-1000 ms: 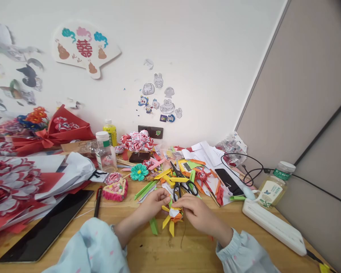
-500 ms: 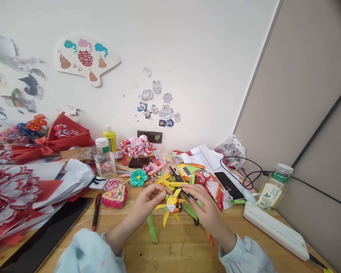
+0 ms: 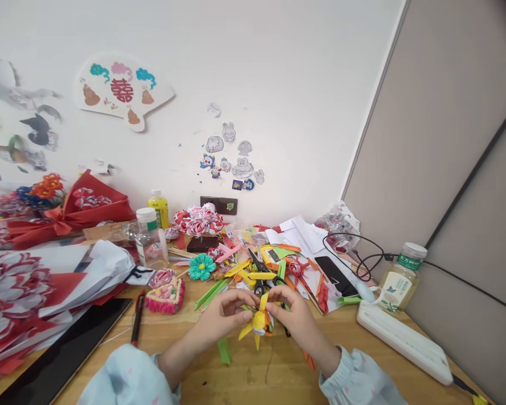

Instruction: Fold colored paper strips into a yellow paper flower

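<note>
Both of my hands meet over the middle of the desk around a folded yellow paper piece (image 3: 258,322) with pointed strips and some orange and white at its centre. My left hand (image 3: 231,312) pinches its left side, fingertips partly hidden. On the other side my right hand (image 3: 290,306) grips an upright yellow strip between thumb and fingers. Black scissors (image 3: 258,263) lie just beyond, among yellow, green and orange folded strips. A green strip (image 3: 224,351) lies below my left hand.
To the left are a red pen (image 3: 138,320), a dark tablet (image 3: 67,349) and a pink-edged heart (image 3: 166,295). A phone (image 3: 336,275), a white power strip (image 3: 405,340) and a bottle (image 3: 402,281) stand or lie at right. Paper flowers (image 3: 198,218) sit behind.
My hands have come closer together and lower. The yellow paper piece has turned, and my right fingers now hold one of its strips. The view has shifted slightly.
</note>
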Demonstrator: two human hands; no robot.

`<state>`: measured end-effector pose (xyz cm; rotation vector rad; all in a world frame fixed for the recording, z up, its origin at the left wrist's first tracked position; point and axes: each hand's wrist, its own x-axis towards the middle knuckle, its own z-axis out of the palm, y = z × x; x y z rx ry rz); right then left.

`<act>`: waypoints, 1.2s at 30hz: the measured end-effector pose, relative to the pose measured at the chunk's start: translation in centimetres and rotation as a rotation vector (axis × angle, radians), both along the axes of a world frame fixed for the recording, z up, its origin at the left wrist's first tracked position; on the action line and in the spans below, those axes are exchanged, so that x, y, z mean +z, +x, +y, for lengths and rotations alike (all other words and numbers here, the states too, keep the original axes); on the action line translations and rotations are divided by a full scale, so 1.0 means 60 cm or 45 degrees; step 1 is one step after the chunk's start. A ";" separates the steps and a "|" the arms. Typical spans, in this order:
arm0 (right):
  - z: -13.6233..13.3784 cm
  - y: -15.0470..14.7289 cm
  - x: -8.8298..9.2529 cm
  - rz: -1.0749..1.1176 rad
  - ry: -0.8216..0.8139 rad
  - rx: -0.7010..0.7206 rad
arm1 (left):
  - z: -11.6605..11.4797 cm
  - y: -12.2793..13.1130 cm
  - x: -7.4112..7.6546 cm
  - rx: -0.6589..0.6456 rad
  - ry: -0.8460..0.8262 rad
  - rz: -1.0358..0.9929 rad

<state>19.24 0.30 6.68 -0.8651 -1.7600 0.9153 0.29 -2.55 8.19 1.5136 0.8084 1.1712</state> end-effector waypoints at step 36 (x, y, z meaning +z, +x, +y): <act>-0.016 -0.012 -0.008 -0.130 0.208 0.071 | 0.010 0.005 -0.024 0.078 0.218 0.391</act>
